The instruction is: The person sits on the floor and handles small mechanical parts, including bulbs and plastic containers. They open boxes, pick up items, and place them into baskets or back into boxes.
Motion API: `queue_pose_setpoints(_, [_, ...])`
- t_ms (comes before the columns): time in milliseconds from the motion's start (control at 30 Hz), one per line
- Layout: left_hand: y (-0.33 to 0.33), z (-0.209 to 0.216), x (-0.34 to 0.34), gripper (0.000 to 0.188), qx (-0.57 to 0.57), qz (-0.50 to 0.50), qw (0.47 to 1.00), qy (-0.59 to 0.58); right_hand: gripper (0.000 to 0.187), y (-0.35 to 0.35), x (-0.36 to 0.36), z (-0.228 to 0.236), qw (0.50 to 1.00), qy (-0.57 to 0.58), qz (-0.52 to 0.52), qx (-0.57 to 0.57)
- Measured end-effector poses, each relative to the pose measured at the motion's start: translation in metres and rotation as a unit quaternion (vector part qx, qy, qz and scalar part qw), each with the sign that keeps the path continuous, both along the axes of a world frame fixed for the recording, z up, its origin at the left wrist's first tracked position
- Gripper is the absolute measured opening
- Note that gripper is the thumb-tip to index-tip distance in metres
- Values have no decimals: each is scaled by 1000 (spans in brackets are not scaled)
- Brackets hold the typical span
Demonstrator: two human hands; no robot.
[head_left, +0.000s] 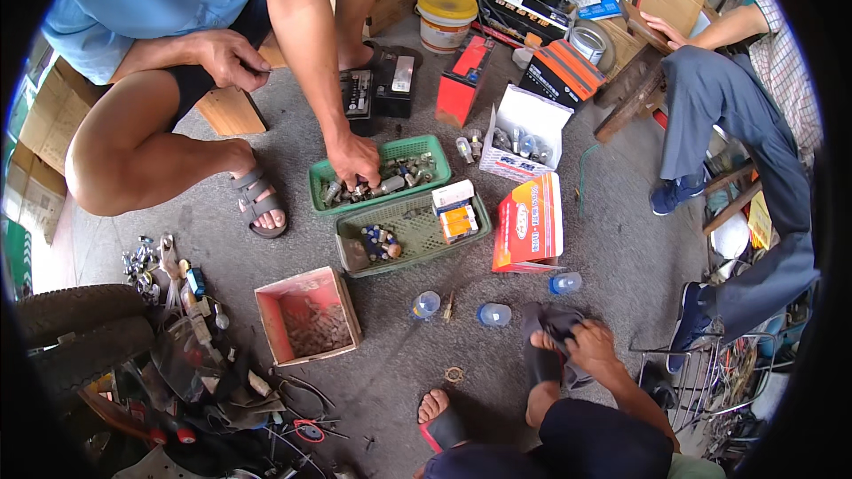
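Note:
My right hand (592, 348) is closed on a dark grey cloth (561, 324) beside my sandalled right foot. No part of my left hand shows. Just ahead on the floor lie three small clear containers with blue parts, one (426, 304) to the left, another (494, 315) nearest the cloth and a third (564, 283) farther right. A thin brownish stick-like piece (449, 306) lies between the first two. Farther off, a co-worker's hand (355, 158) reaches into a green basket (318, 179) of small bulbs and metal parts.
A second green basket (413, 255) holds small boxes and parts. Near it stand an open red-lined carton (306, 359), an orange-red box (530, 223) and a white box (532, 115) of bulbs. Tires (80, 319) and loose parts crowd the left; another person's leg (710, 142) is right.

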State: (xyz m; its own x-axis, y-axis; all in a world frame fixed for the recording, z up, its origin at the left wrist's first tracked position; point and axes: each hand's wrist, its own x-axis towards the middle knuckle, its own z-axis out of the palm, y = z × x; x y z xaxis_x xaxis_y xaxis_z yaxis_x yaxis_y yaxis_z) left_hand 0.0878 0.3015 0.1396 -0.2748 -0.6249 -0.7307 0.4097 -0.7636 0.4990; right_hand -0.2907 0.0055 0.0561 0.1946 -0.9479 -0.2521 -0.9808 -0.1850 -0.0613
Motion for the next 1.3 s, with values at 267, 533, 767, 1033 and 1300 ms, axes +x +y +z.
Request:
queue_pose_setpoints(267, [-51,72,-9,81,-18,169,971,-170,21,-50,145,18,957,-227,177,-26])
queue_pose_setpoints(533, [-150,137,-70,69,-136,322,702,-621,38,-49,118,-2,942,-150,177,241])
queue_pose_setpoints(767, [-197,147,-120,84,-33,297,646,-702,50,-40,48,-81,888,-298,124,328])
queue_pose_setpoints(1033, [-256,158,-138,57,-65,227,616,-752,44,-41,29,-74,819,-456,-24,347])
queue_pose_setpoints(1300, [-276,144,-125,53,-60,223,670,-706,35,-126,-18,-5,905,-354,-73,224])
